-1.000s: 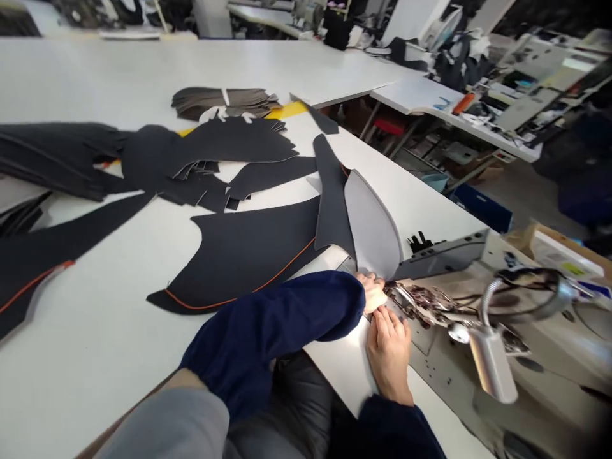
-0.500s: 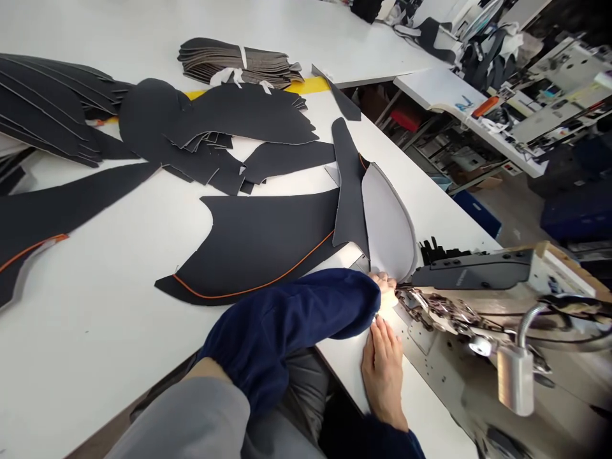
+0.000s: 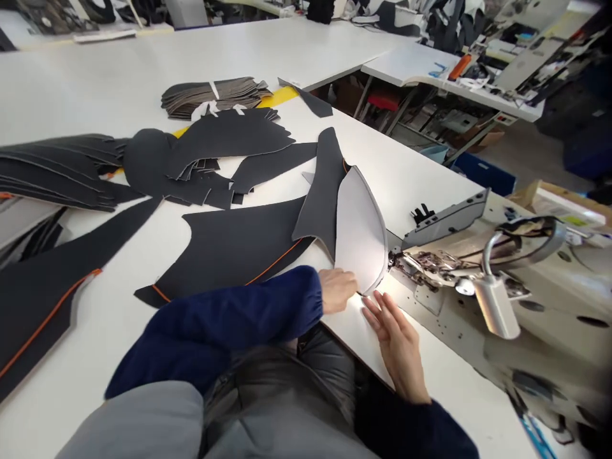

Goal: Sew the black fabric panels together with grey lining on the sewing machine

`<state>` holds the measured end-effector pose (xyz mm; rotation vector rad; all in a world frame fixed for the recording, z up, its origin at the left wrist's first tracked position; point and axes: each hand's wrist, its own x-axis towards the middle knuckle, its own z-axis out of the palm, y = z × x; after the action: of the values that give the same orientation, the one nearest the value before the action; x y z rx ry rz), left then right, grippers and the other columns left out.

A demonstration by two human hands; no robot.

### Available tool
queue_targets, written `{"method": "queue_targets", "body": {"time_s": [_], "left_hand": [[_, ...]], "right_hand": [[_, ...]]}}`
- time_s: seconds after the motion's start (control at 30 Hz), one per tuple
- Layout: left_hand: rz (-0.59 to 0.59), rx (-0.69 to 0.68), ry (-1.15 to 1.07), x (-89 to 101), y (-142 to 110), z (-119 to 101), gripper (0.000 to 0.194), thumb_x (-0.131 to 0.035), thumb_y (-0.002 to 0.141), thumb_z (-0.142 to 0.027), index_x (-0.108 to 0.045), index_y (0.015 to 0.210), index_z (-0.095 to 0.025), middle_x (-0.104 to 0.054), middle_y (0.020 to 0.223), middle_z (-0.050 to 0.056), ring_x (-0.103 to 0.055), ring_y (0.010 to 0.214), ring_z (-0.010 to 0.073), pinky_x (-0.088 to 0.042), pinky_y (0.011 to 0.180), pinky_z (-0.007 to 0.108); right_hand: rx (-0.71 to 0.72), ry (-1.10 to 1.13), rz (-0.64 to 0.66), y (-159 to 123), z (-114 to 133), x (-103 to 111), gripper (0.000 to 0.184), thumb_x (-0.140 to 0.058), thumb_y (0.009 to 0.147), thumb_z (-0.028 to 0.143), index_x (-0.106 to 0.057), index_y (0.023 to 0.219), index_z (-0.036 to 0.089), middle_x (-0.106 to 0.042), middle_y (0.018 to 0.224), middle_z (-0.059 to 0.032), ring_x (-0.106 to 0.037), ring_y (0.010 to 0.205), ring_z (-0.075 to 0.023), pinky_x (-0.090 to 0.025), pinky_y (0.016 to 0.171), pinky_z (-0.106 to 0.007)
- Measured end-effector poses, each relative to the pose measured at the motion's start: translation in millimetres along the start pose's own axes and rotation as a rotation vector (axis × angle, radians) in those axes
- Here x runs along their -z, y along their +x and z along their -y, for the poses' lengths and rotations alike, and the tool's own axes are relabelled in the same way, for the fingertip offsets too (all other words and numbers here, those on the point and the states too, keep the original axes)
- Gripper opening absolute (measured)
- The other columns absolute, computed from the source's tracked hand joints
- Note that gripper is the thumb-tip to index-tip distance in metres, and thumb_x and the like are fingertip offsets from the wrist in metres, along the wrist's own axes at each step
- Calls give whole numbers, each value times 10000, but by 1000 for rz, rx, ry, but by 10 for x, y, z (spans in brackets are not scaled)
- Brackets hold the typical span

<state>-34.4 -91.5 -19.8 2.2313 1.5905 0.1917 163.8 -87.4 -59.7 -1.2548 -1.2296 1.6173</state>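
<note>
A curved fabric panel (image 3: 361, 223), light grey on its upper face with a dark edge, lies beside the needle area of the sewing machine (image 3: 430, 261). My left hand (image 3: 338, 290) is closed at the panel's lower left corner, fingers curled over its edge. My right hand (image 3: 396, 338) has its fingers stretched out, the tips by the panel's lower tip; whether they touch it I cannot tell. Joined to or lying under the panel's left side is a dark fabric piece (image 3: 321, 191). A larger dark panel with orange piping (image 3: 239, 242) lies left of it.
Stacks of dark cut pieces (image 3: 229, 137) and a tied bundle (image 3: 215, 95) lie at the back of the white table (image 3: 119, 76). Another orange-piped piece (image 3: 43, 299) is at the left. The machine's lamp (image 3: 497, 306) juts out at the right.
The grey panel has come toward me, away from the needle. My left hand has moved left to its corner; my right hand's fingers have lifted from lying flat. The view has shifted.
</note>
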Motion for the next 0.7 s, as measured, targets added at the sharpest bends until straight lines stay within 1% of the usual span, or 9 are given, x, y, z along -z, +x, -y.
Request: {"method": "queue_targets", "body": {"time_s": [0.07,0.17,0.27,0.37,0.43,0.5,0.57,0.63,0.7], "left_hand": [[14,-56,-43,6,-306,-82,239,-444,888,-140,-595,1067,-193,-603,963,55,-591,874,196,-502,703,307],[103,-115,-61,-17,-605,-175,262,-428,932,-221,-537,1168,-194,-586,984,57,-581,886,193,-501,734,311],[200,-159,-63,-60,-714,-178,288,-462,940,-309,-512,1203,-202,-564,1032,65,-571,926,197,-505,759,313],[237,-176,-65,-114,-706,-178,349,-514,918,-329,-482,1232,-178,-541,1109,79,-550,1008,208,-505,804,315],[222,-169,-50,-160,-683,-207,381,-531,907,-331,-467,1241,-159,-529,1142,87,-539,1035,217,-504,823,322],[177,-166,-27,-218,-668,-247,382,-522,906,-305,-454,1252,-156,-523,1158,92,-535,1036,222,-503,831,331],[117,-168,-6,-290,-660,-282,376,-484,913,-254,-435,1274,-160,-521,1160,97,-535,1020,218,-498,841,340],[72,-182,9,-370,-653,-310,389,-443,915,-205,-416,1299,-152,-524,1145,104,-538,992,215,-495,847,351],[41,-206,22,-446,-643,-334,405,-421,910,-178,-413,1313,-136,-531,1127,112,-539,970,220,-495,839,365]], "right_hand": [[-61,123,63,113,62,-105,378,-665,806,401,-629,1153,255,-633,1230,-72,-628,1052,-277,-548,879,-459],[-86,164,158,151,92,-125,400,-697,737,326,-639,1114,207,-676,1113,-101,-636,990,-278,-552,826,-435],[-105,157,273,46,47,-22,501,-686,709,285,-595,1195,201,-672,1107,-105,-640,947,-259,-539,825,-428],[-105,155,346,-60,2,99,539,-636,771,344,-542,1281,201,-642,1173,-120,-628,990,-258,-521,866,-444],[-117,167,336,-94,3,161,493,-596,827,418,-557,1266,196,-639,1175,-122,-632,995,-260,-515,884,-461],[-134,114,259,-105,24,199,444,-593,842,492,-621,1167,191,-671,1086,-109,-651,933,-248,-533,854,-448],[-132,-57,137,-104,46,211,402,-652,795,542,-685,981,187,-699,895,-84,-660,817,-228,-560,765,-397],[-122,-219,53,-96,49,203,378,-731,714,554,-673,765,184,-664,686,-51,-639,680,-200,-563,668,-347],[-140,-204,51,-87,30,187,395,-784,646,547,-627,651,184,-617,600,-21,-609,605,-176,-560,634,-332]]}}
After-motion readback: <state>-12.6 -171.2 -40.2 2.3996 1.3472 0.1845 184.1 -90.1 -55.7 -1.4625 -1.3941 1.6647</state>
